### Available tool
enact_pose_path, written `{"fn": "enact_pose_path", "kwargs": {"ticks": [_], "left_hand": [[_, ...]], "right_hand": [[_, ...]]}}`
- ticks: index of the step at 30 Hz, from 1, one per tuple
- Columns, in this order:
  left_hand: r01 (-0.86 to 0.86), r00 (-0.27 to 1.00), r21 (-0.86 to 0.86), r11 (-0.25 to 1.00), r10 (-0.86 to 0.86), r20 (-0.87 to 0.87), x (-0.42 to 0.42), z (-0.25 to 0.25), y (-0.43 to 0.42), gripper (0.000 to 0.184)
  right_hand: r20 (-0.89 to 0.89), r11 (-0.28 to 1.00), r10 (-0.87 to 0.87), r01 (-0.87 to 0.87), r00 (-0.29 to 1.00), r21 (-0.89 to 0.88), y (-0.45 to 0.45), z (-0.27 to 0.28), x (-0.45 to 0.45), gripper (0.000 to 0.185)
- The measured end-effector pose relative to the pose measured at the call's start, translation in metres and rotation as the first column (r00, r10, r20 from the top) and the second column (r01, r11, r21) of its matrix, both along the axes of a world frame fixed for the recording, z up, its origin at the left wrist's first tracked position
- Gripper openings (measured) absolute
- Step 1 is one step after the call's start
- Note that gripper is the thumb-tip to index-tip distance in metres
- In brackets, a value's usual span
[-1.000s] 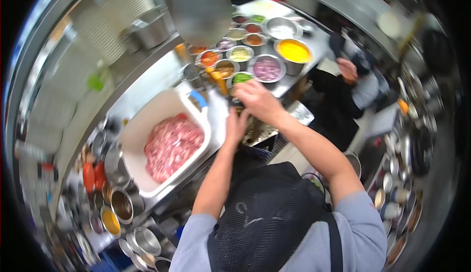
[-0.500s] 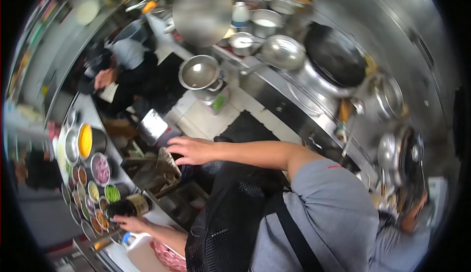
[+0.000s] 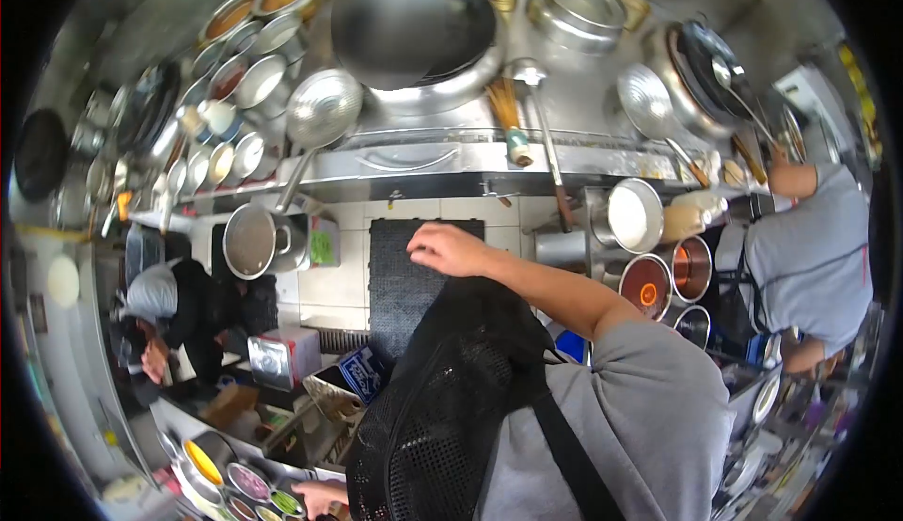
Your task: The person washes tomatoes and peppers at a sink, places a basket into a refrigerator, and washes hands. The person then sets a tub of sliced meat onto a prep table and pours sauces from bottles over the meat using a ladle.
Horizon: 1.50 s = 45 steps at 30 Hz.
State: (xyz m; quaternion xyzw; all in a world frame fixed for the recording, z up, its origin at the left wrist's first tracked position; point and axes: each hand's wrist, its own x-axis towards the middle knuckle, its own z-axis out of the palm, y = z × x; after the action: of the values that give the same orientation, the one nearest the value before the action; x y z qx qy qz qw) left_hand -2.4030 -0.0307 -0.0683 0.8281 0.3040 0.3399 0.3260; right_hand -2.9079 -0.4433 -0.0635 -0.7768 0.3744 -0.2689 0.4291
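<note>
My right hand (image 3: 451,250) hangs in the air above the black floor mat (image 3: 400,272), its fingers loosely bent and nothing in them. Low at the left, my left hand (image 3: 322,497) shows only partly at the counter edge, fingers stretched toward a bowl of chopped green vegetable (image 3: 286,502). Something dark lies just under this hand, cut off by the frame. Beside that bowl are a bowl of pink pieces (image 3: 248,481) and a pot of yellow food (image 3: 203,463). My black mesh garment (image 3: 442,408) covers part of the left arm.
Along the top runs a steel stove with a wok (image 3: 461,32), a perforated ladle (image 3: 324,107) and a bamboo brush (image 3: 509,126). A steel pot (image 3: 250,241) stands at left. One co-worker (image 3: 174,314) is at left, another (image 3: 809,248) at right, near a pot of red liquid (image 3: 647,286).
The view has swung toward the stove. My right hand's fingers are more bent than before. My left hand, earlier at a dark labelled bottle, is now at the bottom edge; the bottle is out of sight.
</note>
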Motion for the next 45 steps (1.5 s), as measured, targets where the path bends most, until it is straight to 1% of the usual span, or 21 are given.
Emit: {"fn": "enact_pose_path", "kwargs": {"ticks": [2, 3, 4, 5, 8, 12, 13, 15, 16, 17, 20, 22, 26, 32, 33, 34, 35, 36, 38, 42, 45], "left_hand": [[0.315, 0.949, 0.198, 0.928, -0.306, -0.074, -0.022, -0.008, -0.064, 0.077], [0.457, 0.889, 0.287, 0.842, -0.440, -0.126, -0.025, -0.015, -0.087, 0.076], [0.736, 0.674, 0.241, 0.633, -0.720, -0.167, -0.016, -0.031, -0.106, 0.083], [0.864, 0.497, 0.170, 0.473, -0.855, -0.150, -0.049, -0.019, -0.152, 0.092], [0.968, 0.246, 0.113, 0.226, -0.945, -0.217, -0.090, -0.024, -0.256, 0.088], [0.992, -0.123, -0.046, -0.116, -0.975, -0.185, -0.148, -0.037, -0.352, 0.085], [0.952, -0.245, -0.212, -0.220, -0.965, -0.097, -0.156, -0.048, -0.373, 0.081], [0.910, -0.364, -0.284, -0.302, -0.910, -0.197, -0.186, -0.043, -0.407, 0.077], [0.881, -0.430, -0.305, -0.361, -0.880, -0.201, -0.197, -0.045, -0.426, 0.075], [0.846, -0.495, -0.343, -0.410, -0.842, -0.214, -0.207, -0.045, -0.442, 0.074], [0.699, -0.681, -0.418, -0.579, -0.719, -0.142, -0.243, -0.039, -0.487, 0.061], [0.617, -0.771, -0.441, -0.652, -0.614, -0.170, -0.259, -0.038, -0.512, 0.055], [0.308, -0.950, -0.563, -0.767, -0.277, -0.142, -0.303, -0.019, -0.555, 0.036], [-0.280, -0.927, -0.603, -0.747, 0.374, -0.032, -0.394, 0.011, -0.619, 0.034], [-0.318, -0.898, -0.643, -0.697, 0.438, -0.030, -0.403, 0.011, -0.625, 0.034], [-0.342, -0.866, -0.687, -0.641, 0.498, -0.033, -0.409, 0.012, -0.626, 0.034], [-0.416, -0.793, -0.686, -0.597, 0.607, -0.048, -0.413, 0.015, -0.632, 0.034], [-0.459, -0.717, -0.712, -0.531, 0.695, -0.056, -0.414, 0.013, -0.632, 0.034], [-0.460, -0.676, -0.765, -0.452, 0.737, -0.029, -0.412, 0.009, -0.629, 0.033], [-0.457, -0.493, -0.824, -0.336, 0.866, -0.079, -0.423, 0.000, -0.601, 0.032], [-0.526, -0.300, -0.832, -0.176, 0.954, -0.012, -0.440, -0.030, -0.572, 0.032]], "right_hand": [[0.010, 0.914, -0.392, 0.390, 0.920, -0.112, -0.006, -0.007, -0.043, 0.018], [-0.039, 0.777, -0.604, 0.577, 0.796, -0.252, -0.008, -0.009, -0.068, 0.017], [-0.055, 0.590, -0.780, 0.703, 0.623, -0.397, -0.010, -0.009, -0.095, 0.017], [-0.240, 0.524, -0.852, 0.754, 0.466, -0.396, -0.011, -0.013, -0.122, 0.026], [-0.568, 0.371, -0.821, 0.814, 0.062, -0.447, -0.014, -0.076, -0.180, 0.059], [-0.635, 0.389, -0.751, 0.899, 0.181, -0.203, -0.024, -0.100, -0.218, 0.069], [-0.472, 0.382, -0.837, 0.914, 0.278, -0.138, -0.026, -0.105, -0.226, 0.068], [-0.096, 0.405, -0.909, 0.914, 0.407, 0.037, -0.029, -0.103, -0.242, 0.058], [-0.094, 0.386, -0.917, 0.922, 0.388, 0.034, -0.031, -0.090, -0.253, 0.058], [-0.009, 0.356, -0.911, 0.798, 0.412, 0.487, -0.032, -0.074, -0.264, 0.056], [0.042, 0.247, -0.921, 0.501, 0.386, 0.830, -0.033, -0.062, -0.284, 0.058], [-0.159, 0.254, -0.917, 0.841, 0.367, 0.477, -0.033, -0.058, -0.281, 0.058], [-0.526, 0.159, -0.849, 0.970, 0.038, -0.186, -0.047, -0.050, -0.270, 0.066], [-0.638, 0.041, -0.756, 0.964, -0.143, -0.264, -0.095, -0.099, -0.269, 0.076], [-0.604, 0.044, -0.768, 0.923, -0.214, -0.383, -0.103, -0.146, -0.282, 0.066], [-0.487, -0.077, -0.819, 0.899, -0.304, -0.432, -0.111, -0.159, -0.282, 0.050], [-0.527, -0.180, -0.763, 0.905, -0.376, -0.385, -0.117, -0.134, -0.275, 0.039], [-0.619, -0.177, -0.723, 0.948, -0.308, -0.265, -0.116, -0.110, -0.269, 0.037], [-0.598, -0.138, -0.665, 0.861, -0.447, -0.490, -0.113, -0.096, -0.243, 0.042], [-0.180, -0.285, -0.871, 0.770, -0.457, -0.571, -0.045, -0.049, -0.143, 0.036], [-0.196, -0.393, -0.849, 0.835, -0.490, -0.385, 0.040, -0.098, -0.048, 0.033]]}}
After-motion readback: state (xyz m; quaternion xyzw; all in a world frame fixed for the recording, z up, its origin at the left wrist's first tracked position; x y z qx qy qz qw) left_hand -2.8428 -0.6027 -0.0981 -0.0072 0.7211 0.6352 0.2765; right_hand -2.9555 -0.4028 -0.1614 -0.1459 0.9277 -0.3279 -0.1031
